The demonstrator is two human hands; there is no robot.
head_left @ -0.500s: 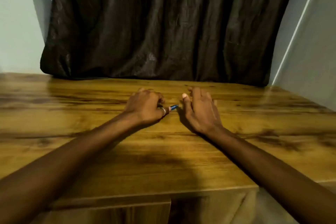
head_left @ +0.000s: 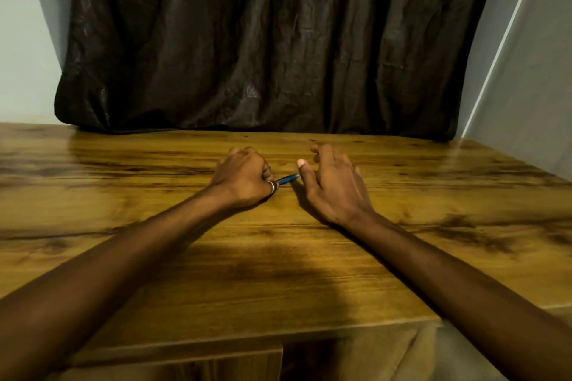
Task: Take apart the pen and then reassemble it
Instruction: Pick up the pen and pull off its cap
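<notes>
Pen is gripped in the clenched left hand, only its blue end poking out to the right, its long axis running roughly left to right and tilted slightly up toward the right hand. That hand is slack and holds nothing, its thumb tip just beside the pen's free end, so I judge it the one placed to take that end. Both hands rest low over the wooden table, which stands against a dark curtain between pale walls.

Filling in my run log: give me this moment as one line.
left hand: closed on blue pen | right hand: open, beside pen tip, empty | pen: looks whole | surface: wooden table
</notes>
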